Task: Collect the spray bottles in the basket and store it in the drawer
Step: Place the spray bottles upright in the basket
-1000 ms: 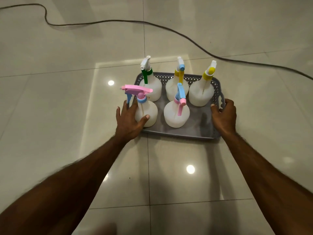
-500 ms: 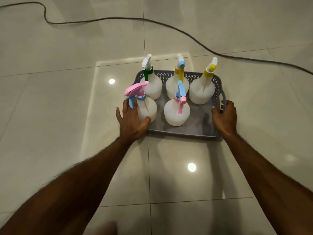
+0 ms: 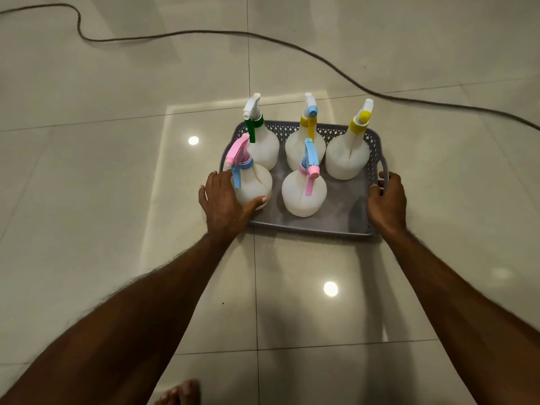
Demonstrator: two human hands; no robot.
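While right grip (image 3: 385,201) clasps basket (image 3: 306,226) handle | left grip (image 3: 226,201) cups pink-capped bottle (image 3: 252,184) inside

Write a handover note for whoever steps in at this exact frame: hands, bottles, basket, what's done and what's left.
Left hand: wrapped around the pink-topped bottle at the basket's front-left corner.
Right hand: grip closed on the grey basket at its right handle.
Basket rests on the tiled floor. All five spray bottles stand upright inside: three in the back row, two in front.
Done: collecting the bottles.
Left: move the left hand to the left handle, lift the basket, store it in the drawer, which is not in view.
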